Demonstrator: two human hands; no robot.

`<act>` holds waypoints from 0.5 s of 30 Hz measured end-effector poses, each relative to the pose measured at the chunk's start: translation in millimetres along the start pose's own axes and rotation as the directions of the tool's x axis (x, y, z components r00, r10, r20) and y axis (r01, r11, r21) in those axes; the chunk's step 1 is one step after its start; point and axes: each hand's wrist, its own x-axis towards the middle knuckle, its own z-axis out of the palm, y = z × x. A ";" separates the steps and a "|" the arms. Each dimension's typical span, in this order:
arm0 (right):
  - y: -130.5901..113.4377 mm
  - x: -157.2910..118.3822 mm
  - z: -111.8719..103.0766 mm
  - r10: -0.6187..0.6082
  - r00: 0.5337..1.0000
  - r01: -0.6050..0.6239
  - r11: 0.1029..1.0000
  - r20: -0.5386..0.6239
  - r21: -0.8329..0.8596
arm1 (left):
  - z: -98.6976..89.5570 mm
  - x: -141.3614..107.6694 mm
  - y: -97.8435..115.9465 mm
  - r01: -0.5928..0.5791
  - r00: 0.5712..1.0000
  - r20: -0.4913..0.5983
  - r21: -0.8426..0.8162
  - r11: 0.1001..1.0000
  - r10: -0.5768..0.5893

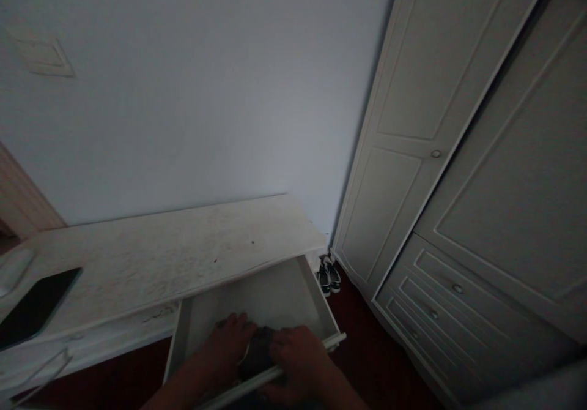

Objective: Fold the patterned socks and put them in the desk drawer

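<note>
A pale drawer [316, 294] is pulled out from under a worn white tabletop. Inside it, near the front, lies a dark grey, soft-looking bundle [259, 346], perhaps cloth; its exact kind is too dim to make out. My left hand [229, 342] reaches into the drawer, its fingers curled over the bundle's left side. Over the front edge of the drawer comes my right hand [293, 352], with bent fingers gripping the bundle's right side. Both palms and the lower part of the bundle are hidden.
A dark flat tablet-like device [39, 306] lies on the white tabletop [160, 245] at left, near a pale rounded object [13, 269]. Black-and-white shoes [329, 275] stand on the dark red floor. A white wardrobe [403, 153] rises at right. A switch plate [43, 55] is on the wall.
</note>
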 end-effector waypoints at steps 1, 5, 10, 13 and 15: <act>-0.4 -0.2 0.2 0.005 1.000 -0.005 1.000 0.004 -0.009 | 4.3 -9.7 -8.0 0.061 0.998 0.024 0.025 0.998 -0.062; -1.1 -0.4 -1.7 -0.001 1.000 0.001 1.000 0.019 -0.011 | 10.5 -26.2 -29.5 0.225 0.974 -0.013 0.112 0.968 -0.225; -0.2 -0.3 -3.0 -0.023 0.999 0.023 1.000 0.041 -0.018 | 4.6 -8.0 -29.1 0.246 0.965 -0.128 0.139 0.959 -0.229; 0.1 -0.1 -1.7 -0.032 0.998 0.034 0.999 0.048 -0.027 | -7.1 8.9 -25.2 0.214 0.965 -0.183 0.129 0.968 -0.189; 0.4 0.2 -0.4 -0.045 0.998 0.047 0.999 0.045 -0.025 | -18.8 23.1 -22.1 0.191 0.963 -0.209 0.075 0.979 -0.172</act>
